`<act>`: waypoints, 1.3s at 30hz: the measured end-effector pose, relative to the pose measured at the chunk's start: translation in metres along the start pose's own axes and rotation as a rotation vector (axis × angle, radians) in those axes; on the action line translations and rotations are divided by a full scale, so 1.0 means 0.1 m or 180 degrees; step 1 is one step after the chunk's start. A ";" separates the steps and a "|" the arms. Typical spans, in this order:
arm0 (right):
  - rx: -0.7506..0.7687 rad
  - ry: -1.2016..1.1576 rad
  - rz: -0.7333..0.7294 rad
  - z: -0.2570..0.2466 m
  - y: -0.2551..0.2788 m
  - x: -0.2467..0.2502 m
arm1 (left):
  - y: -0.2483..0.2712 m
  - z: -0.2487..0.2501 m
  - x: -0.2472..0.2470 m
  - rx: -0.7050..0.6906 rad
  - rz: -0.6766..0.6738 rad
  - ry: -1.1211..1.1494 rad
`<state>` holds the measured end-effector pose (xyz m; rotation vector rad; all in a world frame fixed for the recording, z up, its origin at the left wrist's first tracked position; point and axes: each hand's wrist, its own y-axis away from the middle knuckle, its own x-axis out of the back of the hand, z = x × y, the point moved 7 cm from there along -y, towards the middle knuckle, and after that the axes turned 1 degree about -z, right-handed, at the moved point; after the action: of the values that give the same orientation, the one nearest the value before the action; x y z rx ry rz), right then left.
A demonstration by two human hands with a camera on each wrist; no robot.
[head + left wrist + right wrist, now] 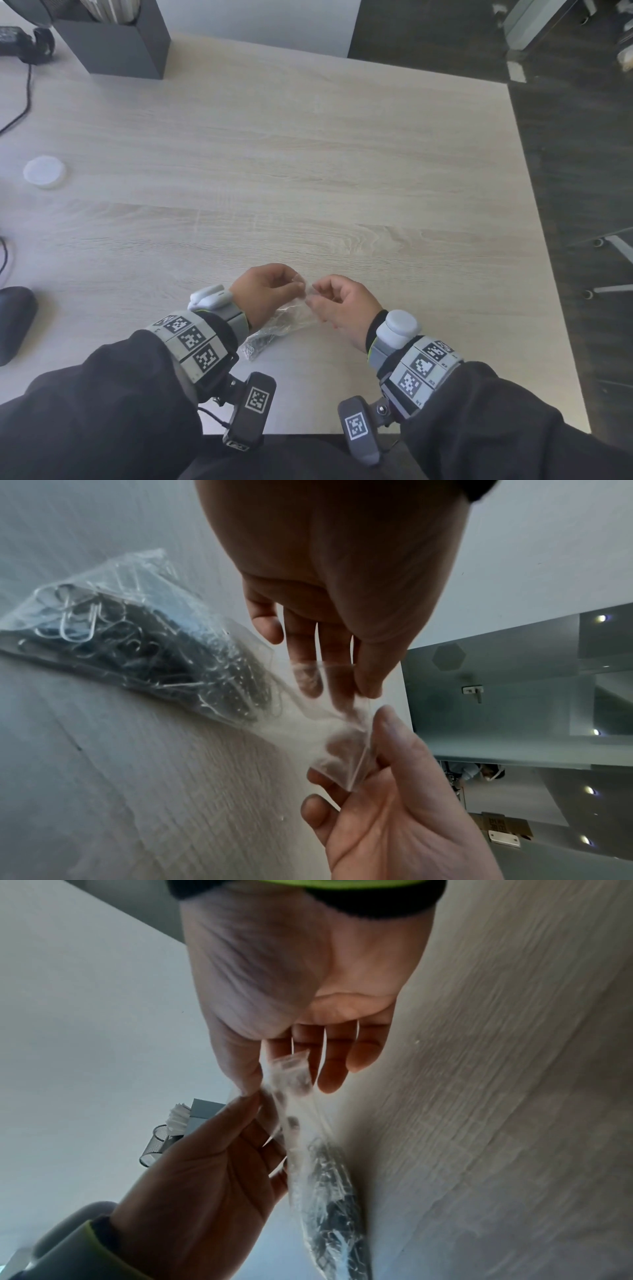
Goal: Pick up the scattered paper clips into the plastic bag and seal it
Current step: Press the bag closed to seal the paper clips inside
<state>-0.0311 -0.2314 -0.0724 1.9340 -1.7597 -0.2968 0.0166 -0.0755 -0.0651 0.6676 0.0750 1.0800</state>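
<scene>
A clear plastic bag (278,326) (192,653) (320,1183) lies near the table's front edge, its bottom resting on the wood and its mouth lifted. Several silver and dark paper clips (113,631) (329,1177) are bunched inside it. My left hand (270,291) (356,685) (246,1112) pinches one side of the bag's top strip. My right hand (329,298) (363,753) (274,1080) pinches the other side, thumb against fingers. The two hands almost touch over the bag's mouth. I see no loose clips on the table.
A white round lid (44,171) lies at the far left. A grey box (113,37) stands at the back left beside a cable (24,106). A dark mouse-like object (13,322) sits at the left edge. The table's edge (534,212) drops to dark floor on the right.
</scene>
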 end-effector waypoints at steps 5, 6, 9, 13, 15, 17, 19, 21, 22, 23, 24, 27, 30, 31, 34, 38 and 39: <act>-0.0055 -0.0248 0.0151 -0.05 -0.07 0.02 | -0.06 0.04 0.00 0.0049 0.0078 0.0068; -0.0056 -0.0310 0.0176 -0.06 -0.09 0.03 | -0.07 0.05 0.01 0.0058 0.0092 0.0109; -0.0080 -0.0461 0.0205 -0.06 -0.13 0.03 | -0.10 0.07 0.02 0.0098 0.0077 0.0239; -0.0145 -0.0514 0.0217 -0.06 -0.20 0.03 | -0.16 0.07 0.04 0.0136 0.0088 0.0199; -0.0192 -0.0547 0.0231 -0.05 -0.23 0.03 | -0.21 0.07 0.06 0.0152 0.0114 0.0160; -0.0212 -0.0580 0.0229 -0.06 -0.25 0.02 | -0.23 0.09 0.06 0.0148 0.0108 0.0104; -0.0220 -0.0578 0.0219 -0.06 -0.28 0.01 | -0.25 0.10 0.06 0.0156 0.0075 0.0065; -0.0200 -0.0580 0.0228 -0.08 -0.31 0.02 | -0.27 0.12 0.07 0.0172 0.0079 0.0046; -0.0189 -0.0584 0.0237 -0.08 -0.34 0.02 | -0.28 0.13 0.08 0.0186 0.0092 0.0033; -0.0188 -0.0580 0.0246 -0.08 -0.35 0.02 | -0.29 0.13 0.08 0.0204 0.0095 0.0019; -0.0192 -0.0572 0.0250 -0.07 -0.36 0.02 | -0.30 0.12 0.07 0.0243 0.0091 0.0013; -0.0247 -0.0557 0.0294 -0.05 -0.41 0.03 | -0.34 0.09 0.09 0.0329 0.0100 0.0126; -0.0303 -0.0515 0.0340 -0.04 -0.46 0.04 | -0.39 0.09 0.12 0.0317 0.0077 0.0274; -0.0313 -0.0505 0.0341 -0.04 -0.47 0.04 | -0.40 0.10 0.12 0.0316 0.0045 0.0285; -0.0329 -0.0562 0.0329 -0.05 -0.50 0.04 | -0.43 0.09 0.13 0.0297 -0.0026 0.0396; -0.0342 -0.0661 0.0297 -0.06 -0.57 0.00 | -0.47 0.09 0.15 0.0276 -0.0013 0.0413; -0.0342 -0.0672 0.0289 -0.07 -0.58 -0.01 | -0.48 0.10 0.15 0.0264 -0.0009 0.0389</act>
<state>0.0223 -0.2268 -0.0960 1.7960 -1.9161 -0.5693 0.0659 -0.0818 -0.0787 0.6754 0.2269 1.1192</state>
